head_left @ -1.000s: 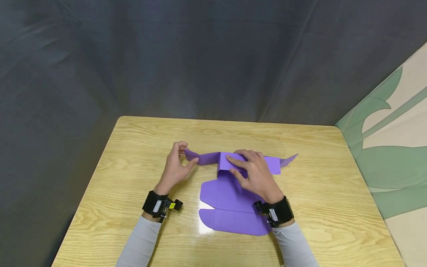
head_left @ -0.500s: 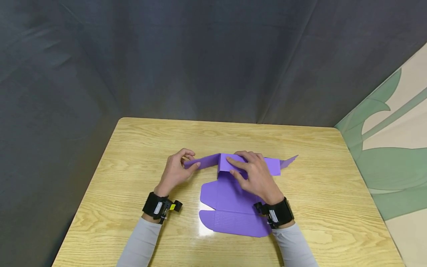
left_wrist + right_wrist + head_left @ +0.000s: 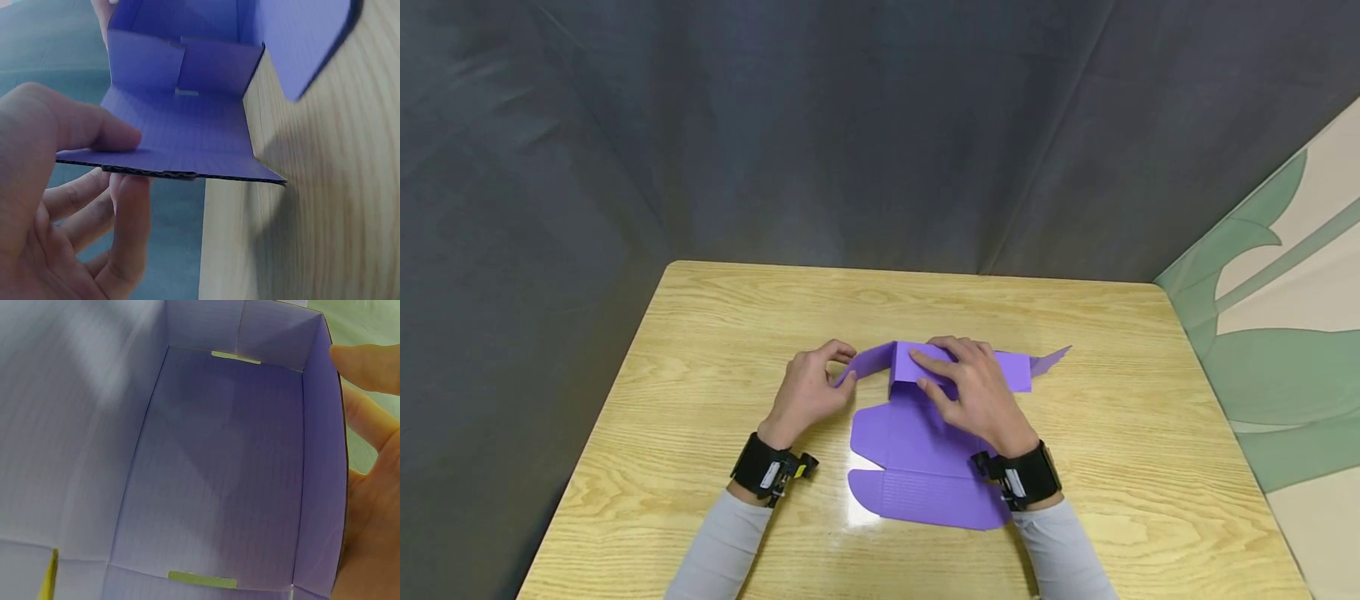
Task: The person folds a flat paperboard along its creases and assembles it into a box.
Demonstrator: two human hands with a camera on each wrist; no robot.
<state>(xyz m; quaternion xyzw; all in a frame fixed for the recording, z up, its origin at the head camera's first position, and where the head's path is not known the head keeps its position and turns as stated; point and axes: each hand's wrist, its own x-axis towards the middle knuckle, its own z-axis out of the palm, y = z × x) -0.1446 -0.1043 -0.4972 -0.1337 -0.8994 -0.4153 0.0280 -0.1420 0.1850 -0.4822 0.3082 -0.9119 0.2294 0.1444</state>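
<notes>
A purple cardboard box (image 3: 1011,373), partly folded, stands on its side with the open face towards me. Its lid panel (image 3: 925,496) lies flat on the table at the front. My left hand (image 3: 805,387) pinches the edge of the left end flap (image 3: 181,125), thumb on one face and fingertips on the other. Behind that flap, two tabs (image 3: 147,59) meet above a small slot (image 3: 186,92). My right hand (image 3: 977,396) rests with spread fingers on the upper wall. In the right wrist view it lies along the wall's outside, and the box floor (image 3: 231,469) has a slot at each end.
The right end flap (image 3: 1048,361) sticks out from the box's far side. Rounded side tabs (image 3: 868,435) of the lid lie on the wooden table (image 3: 737,308). A dark curtain (image 3: 880,142) hangs behind, and a patterned cloth (image 3: 1292,358) is at the right.
My left hand has moved right towards the box, bending the left flap inward and taking a pinch on its end. My right hand and the lid have stayed in place.
</notes>
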